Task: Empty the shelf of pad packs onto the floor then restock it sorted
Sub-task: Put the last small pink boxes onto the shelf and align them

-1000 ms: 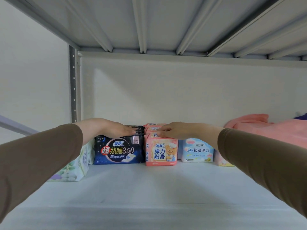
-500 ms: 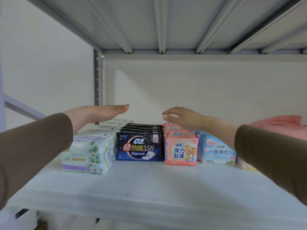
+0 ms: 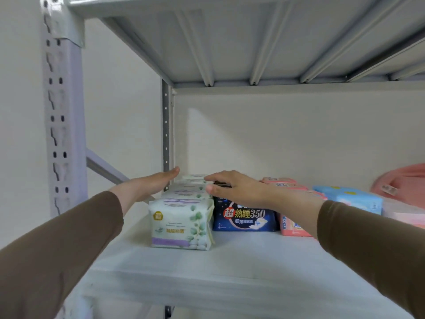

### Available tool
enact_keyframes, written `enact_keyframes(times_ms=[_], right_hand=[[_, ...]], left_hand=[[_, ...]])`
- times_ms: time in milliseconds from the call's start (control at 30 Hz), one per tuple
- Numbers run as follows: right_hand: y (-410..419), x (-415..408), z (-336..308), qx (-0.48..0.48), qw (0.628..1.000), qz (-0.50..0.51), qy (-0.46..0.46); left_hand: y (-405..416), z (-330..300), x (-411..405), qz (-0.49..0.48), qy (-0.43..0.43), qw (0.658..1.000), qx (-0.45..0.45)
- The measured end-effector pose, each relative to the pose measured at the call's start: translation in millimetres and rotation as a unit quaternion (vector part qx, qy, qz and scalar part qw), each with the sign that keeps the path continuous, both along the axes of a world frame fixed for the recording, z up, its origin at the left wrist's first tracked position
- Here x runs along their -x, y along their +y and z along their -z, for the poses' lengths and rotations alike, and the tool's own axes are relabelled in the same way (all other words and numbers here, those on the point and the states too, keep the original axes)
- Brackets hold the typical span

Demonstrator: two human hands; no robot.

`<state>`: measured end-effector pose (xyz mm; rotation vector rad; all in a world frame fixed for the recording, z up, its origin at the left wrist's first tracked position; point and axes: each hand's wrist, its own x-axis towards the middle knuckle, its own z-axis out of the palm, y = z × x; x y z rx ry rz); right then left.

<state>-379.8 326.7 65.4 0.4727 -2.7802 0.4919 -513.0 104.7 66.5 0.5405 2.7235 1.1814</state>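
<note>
Rows of pad packs stand on the white shelf [image 3: 230, 268]. At the left is a row of white packs with green leaves [image 3: 181, 223]; then come dark blue packs [image 3: 245, 218], pink packs [image 3: 294, 226] and light blue packs [image 3: 349, 198]. My left hand [image 3: 149, 186] lies flat with straight fingers along the left side of the white row. My right hand [image 3: 236, 188] reaches over the dark blue packs, its fingers lightly bent at the right side of the white row. Neither hand grips a pack.
A grey steel upright [image 3: 62, 125] stands at the near left and another upright [image 3: 166, 132] at the back corner. The shelf above [image 3: 264, 42] hangs low overhead. A pink cloth bundle [image 3: 404, 183] lies at the far right. The white wall is behind.
The view has swung left. Both hands moved left from the dark blue and pink packs and now sit on either side of the white leaf-print row.
</note>
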Motion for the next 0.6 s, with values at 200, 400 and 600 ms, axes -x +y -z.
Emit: enact_keyframes(times_ms=[200, 400, 600], right_hand=[[-27, 2, 13, -0.048, 0.998, 0.011, -0.041], [-37, -5, 11, -0.055, 0.996, 0.035, -0.061], [-39, -5, 9, -0.063, 0.996, 0.039, -0.058]], left_hand=[[-4, 19, 24, 0.025, -0.053, 0.995, -0.08], [5, 24, 25, 0.046, -0.08, 0.987, -0.132], [8, 22, 25, 0.052, -0.088, 0.989, -0.109]])
